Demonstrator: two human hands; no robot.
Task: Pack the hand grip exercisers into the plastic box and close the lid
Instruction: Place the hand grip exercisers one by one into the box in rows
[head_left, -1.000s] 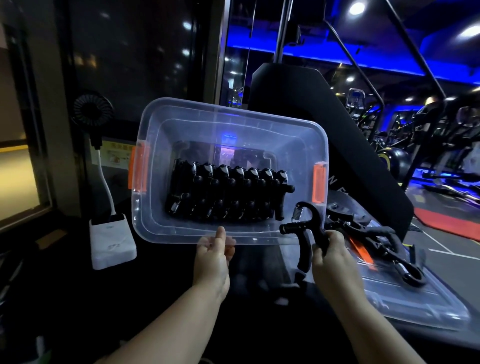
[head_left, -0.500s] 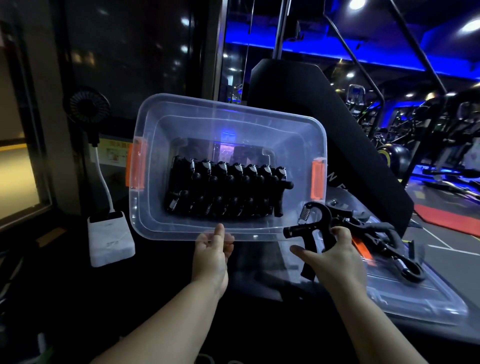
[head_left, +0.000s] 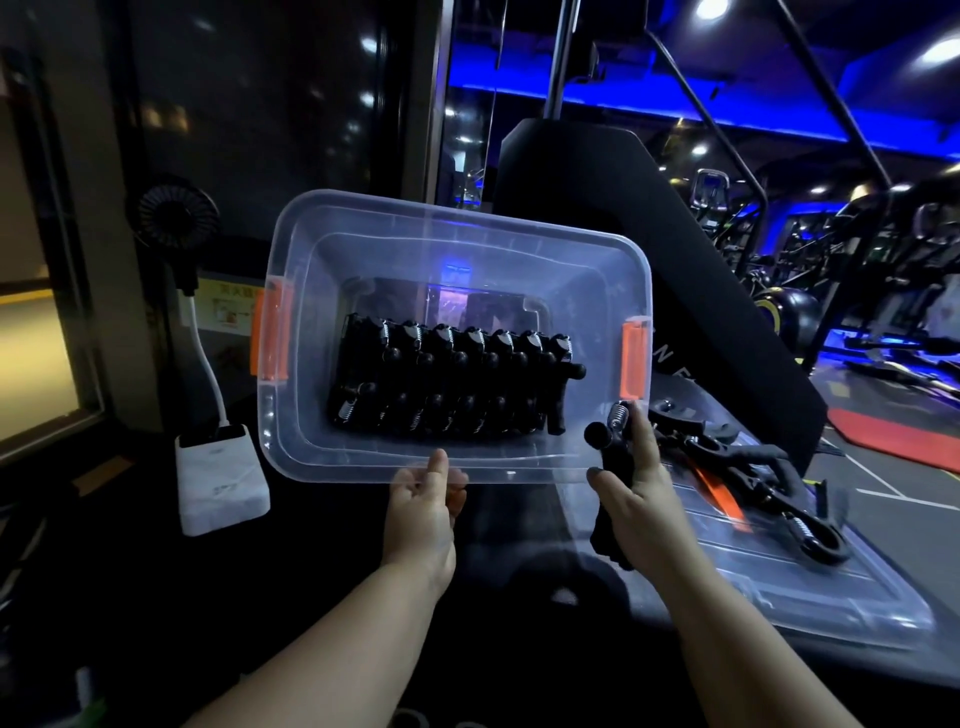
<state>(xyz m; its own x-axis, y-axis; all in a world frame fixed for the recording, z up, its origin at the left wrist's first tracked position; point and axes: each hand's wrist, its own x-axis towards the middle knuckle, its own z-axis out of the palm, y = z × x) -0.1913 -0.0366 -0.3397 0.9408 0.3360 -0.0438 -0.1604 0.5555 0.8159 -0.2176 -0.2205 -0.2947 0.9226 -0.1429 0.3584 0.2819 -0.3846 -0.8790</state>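
Though dim, blue-lit gym (head_left: 857, 291) beyond dark surface (head_left: 519, 649).

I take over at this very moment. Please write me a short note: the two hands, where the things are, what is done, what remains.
Left hand: grips the near rim of the plastic box, which is tipped so its opening faces the person.
Right hand: holds one exerciser just outside the box's near right corner.
Done: a row of exercisers lies packed in the box.
To do: put in the held one and the loose exercisers lying on the lid at the right, then close the lid.
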